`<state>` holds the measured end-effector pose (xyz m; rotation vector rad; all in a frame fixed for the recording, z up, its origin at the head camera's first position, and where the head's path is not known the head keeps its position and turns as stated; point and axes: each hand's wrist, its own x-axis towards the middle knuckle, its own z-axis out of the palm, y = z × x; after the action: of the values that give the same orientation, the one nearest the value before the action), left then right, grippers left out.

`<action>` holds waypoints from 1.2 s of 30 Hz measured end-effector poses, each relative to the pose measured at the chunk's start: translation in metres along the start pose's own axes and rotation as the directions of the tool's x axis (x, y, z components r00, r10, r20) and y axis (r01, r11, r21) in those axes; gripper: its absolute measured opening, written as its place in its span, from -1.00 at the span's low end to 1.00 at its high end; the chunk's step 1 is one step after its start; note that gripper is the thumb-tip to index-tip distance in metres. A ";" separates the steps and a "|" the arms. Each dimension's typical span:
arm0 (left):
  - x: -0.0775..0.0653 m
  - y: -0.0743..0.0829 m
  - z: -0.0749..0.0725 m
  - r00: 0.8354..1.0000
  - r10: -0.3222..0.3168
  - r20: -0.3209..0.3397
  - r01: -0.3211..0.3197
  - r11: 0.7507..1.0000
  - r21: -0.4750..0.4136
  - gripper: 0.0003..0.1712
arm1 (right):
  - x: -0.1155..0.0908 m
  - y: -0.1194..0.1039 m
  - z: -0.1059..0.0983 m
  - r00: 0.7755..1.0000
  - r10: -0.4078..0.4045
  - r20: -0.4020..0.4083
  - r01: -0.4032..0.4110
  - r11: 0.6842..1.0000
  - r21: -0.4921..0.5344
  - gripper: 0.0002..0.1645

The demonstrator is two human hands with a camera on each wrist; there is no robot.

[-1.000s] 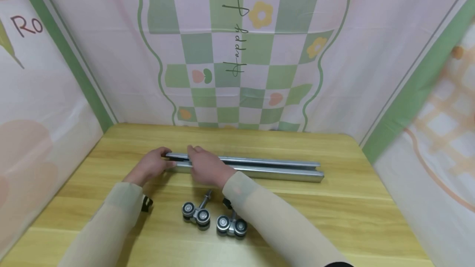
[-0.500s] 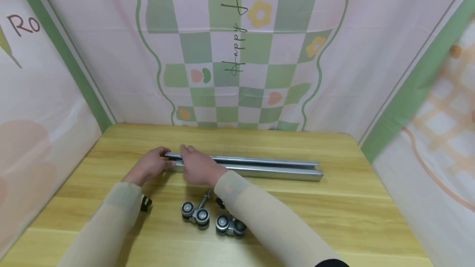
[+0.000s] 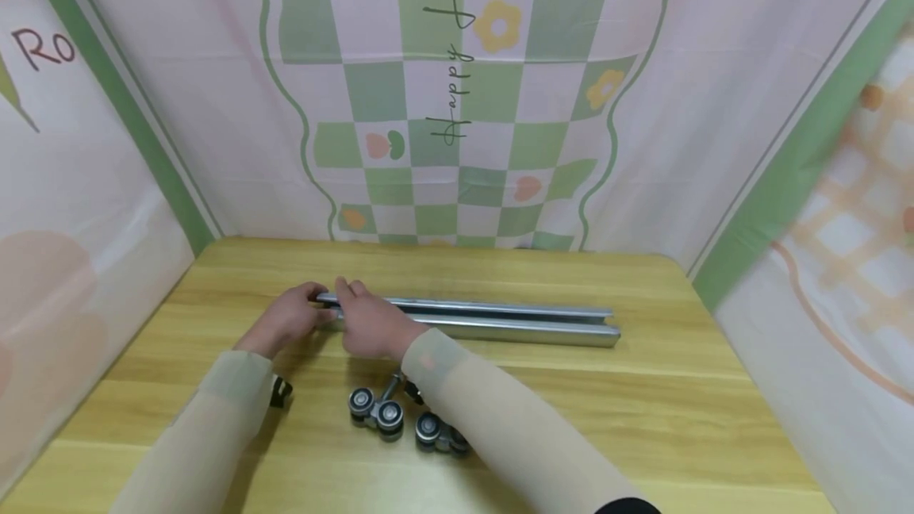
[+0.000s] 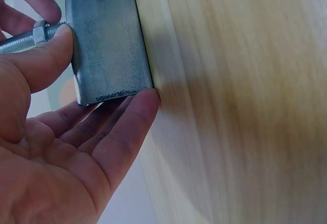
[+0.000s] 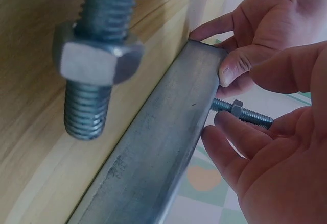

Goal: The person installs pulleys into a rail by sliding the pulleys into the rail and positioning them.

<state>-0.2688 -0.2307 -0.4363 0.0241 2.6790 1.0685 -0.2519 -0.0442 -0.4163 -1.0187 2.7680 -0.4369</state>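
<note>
A long metal C-channel track (image 3: 528, 330) lies crosswise on the table, slot upward. My left hand (image 3: 289, 316) holds its left end, thumb on the near wall and fingers around the end, as the left wrist view (image 4: 110, 94) shows. From the slot sticks a threaded bolt (image 5: 250, 116) with a nut; whatever carries it inside the track is hidden. My right hand (image 3: 371, 324) touches this bolt with its fingers, its thumb apart from it. Nearer me lie two roller trolleys, one left (image 3: 377, 412) and one right (image 3: 439, 432), partly behind the right sleeve.
The wooden table (image 3: 678, 403) ends at printed cloth walls on three sides. A large bolt with a nut (image 5: 92, 63) fills the near corner of the right wrist view. Small black wrist mounts (image 3: 281, 393) hang by the cuffs.
My right hand has slid left along the track toward the left hand, which stays at the end. The right forearm now covers more of the right roller trolley.
</note>
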 end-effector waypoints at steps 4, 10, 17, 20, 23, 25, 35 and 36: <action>0.000 0.000 0.000 1.000 0.003 0.001 -0.003 1.000 0.007 -0.27 | 0.002 -0.001 0.002 1.000 0.015 0.013 -0.015 1.000 0.009 0.04; 0.001 -0.001 0.000 1.000 -0.009 -0.002 0.009 1.000 0.012 -0.33 | 0.004 -0.005 0.002 0.999 0.025 0.027 -0.025 0.999 0.021 0.04; 0.002 -0.001 0.000 1.000 -0.023 -0.010 0.024 1.000 0.014 -0.36 | 0.006 -0.010 0.002 0.999 0.031 0.038 -0.032 0.999 0.017 0.06; 0.002 -0.001 0.000 1.000 -0.016 -0.014 0.017 1.000 0.008 -0.37 | 0.008 -0.012 0.002 0.999 0.037 0.030 -0.036 0.999 -0.002 0.06; 0.002 -0.001 0.001 1.000 -0.009 -0.015 0.009 1.000 0.005 -0.39 | 0.008 -0.014 0.001 0.999 0.039 0.021 -0.039 0.999 -0.021 0.06; 0.001 0.000 0.001 1.000 -0.006 -0.015 0.006 1.000 0.004 -0.40 | 0.008 -0.015 0.001 0.999 0.040 0.019 -0.040 0.999 -0.021 0.06; 0.001 0.001 0.001 1.000 -0.022 -0.013 0.021 1.000 -0.007 -0.40 | 0.010 -0.017 0.001 0.998 0.051 0.028 -0.049 0.997 -0.055 0.06; 0.001 0.001 0.001 1.000 -0.021 -0.014 0.020 1.000 -0.006 -0.41 | 0.010 -0.017 0.001 0.998 0.052 0.028 -0.050 0.997 -0.063 0.07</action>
<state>-0.2699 -0.2296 -0.4366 -0.0122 2.6829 1.0744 -0.2492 -0.0632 -0.4123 -0.9568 2.7907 -0.3275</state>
